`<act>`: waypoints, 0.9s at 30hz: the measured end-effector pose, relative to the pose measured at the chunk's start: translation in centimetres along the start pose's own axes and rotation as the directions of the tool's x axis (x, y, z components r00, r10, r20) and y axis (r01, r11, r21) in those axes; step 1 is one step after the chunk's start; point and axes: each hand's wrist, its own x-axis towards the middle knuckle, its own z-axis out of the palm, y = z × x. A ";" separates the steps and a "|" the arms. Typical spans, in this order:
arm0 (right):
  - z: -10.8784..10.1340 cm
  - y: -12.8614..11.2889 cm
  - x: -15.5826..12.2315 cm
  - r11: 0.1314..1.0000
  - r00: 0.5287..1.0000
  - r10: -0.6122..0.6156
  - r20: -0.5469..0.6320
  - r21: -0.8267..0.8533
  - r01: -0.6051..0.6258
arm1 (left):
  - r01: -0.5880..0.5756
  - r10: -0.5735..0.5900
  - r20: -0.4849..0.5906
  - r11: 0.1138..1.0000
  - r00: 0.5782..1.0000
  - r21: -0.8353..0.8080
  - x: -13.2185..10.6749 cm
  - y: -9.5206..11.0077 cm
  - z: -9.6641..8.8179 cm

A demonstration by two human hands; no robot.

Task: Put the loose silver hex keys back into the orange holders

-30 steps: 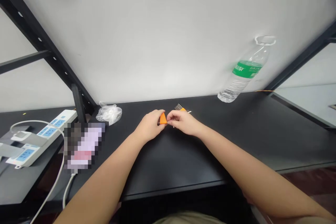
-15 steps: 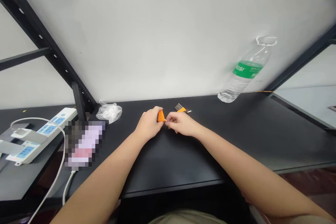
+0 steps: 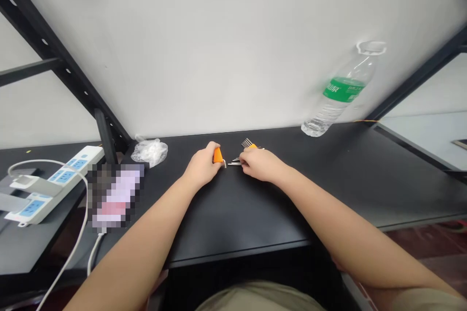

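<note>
My left hand (image 3: 202, 167) is closed around an orange plastic holder (image 3: 218, 155), and a small bent metal hex key (image 3: 224, 164) sticks out at its lower right corner. To its right, my right hand (image 3: 260, 163) has its fingers closed on thin metal rods (image 3: 235, 164) that look like hex keys; their tips point left, toward the holder, with a small gap between. Behind the right hand lies a second orange piece (image 3: 251, 144) with several metal prongs, partly covered by the hand.
A crumpled clear plastic bag (image 3: 149, 152) lies at the back left of the black desk (image 3: 233, 218). A large water bottle (image 3: 337, 92) leans against the wall at right. A power strip (image 3: 54, 187), a white cable (image 3: 85, 223) and a blurred phone (image 3: 118, 197) are at left.
My right hand has moved a little right, away from the orange holder, and the metal rods now show in its fingers. My left hand keeps its hold; the camera has shifted slightly.
</note>
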 end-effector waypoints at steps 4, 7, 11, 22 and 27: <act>-0.2 -1.0 -0.2 0.993 1.000 -0.018 -0.018 -0.118 0.015 | -0.002 0.002 0.017 1.000 1.000 -0.024 0.1 0.0 0.0; -0.5 -1.0 -0.2 0.993 0.999 -0.023 -0.045 -0.114 0.018 | -0.007 0.008 0.016 1.000 1.000 -0.024 0.0 -0.1 -0.1; -0.7 -0.5 0.1 0.999 0.992 -0.041 -0.116 0.029 0.045 | -0.025 0.025 0.005 1.000 1.000 -0.019 0.0 -0.2 -0.3; -1.1 -0.3 0.2 0.916 0.969 -0.090 -0.230 0.362 0.171 | -0.001 0.001 0.000 0.999 1.000 -0.044 -0.1 -0.2 -0.2; -1.3 -0.1 0.3 0.898 0.967 -0.061 -0.248 0.408 0.162 | -0.012 0.012 0.008 0.998 1.000 -0.066 -0.3 0.2 -0.4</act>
